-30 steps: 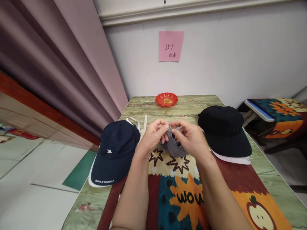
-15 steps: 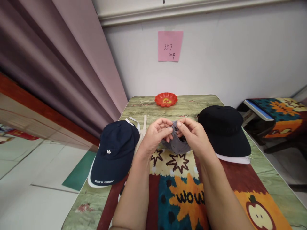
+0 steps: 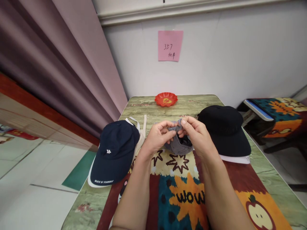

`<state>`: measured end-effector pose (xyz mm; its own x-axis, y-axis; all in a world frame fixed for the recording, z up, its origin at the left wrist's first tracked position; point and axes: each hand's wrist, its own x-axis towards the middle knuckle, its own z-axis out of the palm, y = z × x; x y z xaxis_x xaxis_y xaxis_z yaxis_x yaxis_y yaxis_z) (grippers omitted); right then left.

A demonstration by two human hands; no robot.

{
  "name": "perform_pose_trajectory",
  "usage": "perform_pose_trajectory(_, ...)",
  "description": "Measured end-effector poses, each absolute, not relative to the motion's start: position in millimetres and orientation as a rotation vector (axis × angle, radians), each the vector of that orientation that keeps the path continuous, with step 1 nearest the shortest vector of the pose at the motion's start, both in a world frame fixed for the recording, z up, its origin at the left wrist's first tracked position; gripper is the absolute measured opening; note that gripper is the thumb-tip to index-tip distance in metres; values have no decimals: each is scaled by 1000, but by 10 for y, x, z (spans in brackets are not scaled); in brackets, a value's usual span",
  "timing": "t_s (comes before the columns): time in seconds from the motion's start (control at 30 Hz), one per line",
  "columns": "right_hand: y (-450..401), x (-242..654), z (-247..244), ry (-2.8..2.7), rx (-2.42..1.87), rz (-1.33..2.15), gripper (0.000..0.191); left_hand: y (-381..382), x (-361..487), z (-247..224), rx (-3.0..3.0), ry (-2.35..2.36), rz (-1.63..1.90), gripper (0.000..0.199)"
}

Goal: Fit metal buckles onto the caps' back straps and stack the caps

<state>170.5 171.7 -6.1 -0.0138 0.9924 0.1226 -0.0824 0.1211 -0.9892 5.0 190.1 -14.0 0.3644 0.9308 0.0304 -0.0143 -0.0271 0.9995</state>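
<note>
Over the middle of the table, a grey cap has its back strap and a small metal buckle raised between my fingertips. My left hand is closed in a pinch on the strap at the buckle's left side. On the right, my right hand pinches the strap's end with thumb and forefinger. The cap's dark inside shows below the strap; its brim is hidden. Left of my arms lies a navy cap stacked on a white one. A black cap rests to the right, over a white brim.
A red scalloped dish sits at the table's far edge. Under my arms spreads a patterned cloth. A pink note is stuck on the wall behind. A cloth-covered stool stands beyond the table's right side.
My right hand has shifted slightly right and pulled the strap end up, so the strap and buckle now show between my hands. More of the cap's inside is visible.
</note>
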Motion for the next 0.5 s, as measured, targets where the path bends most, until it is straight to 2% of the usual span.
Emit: perform_pose_trajectory(0.5,1704,1690,10,-1106,-923,1238,28,1871,136,-92,1373,924,1149,40)
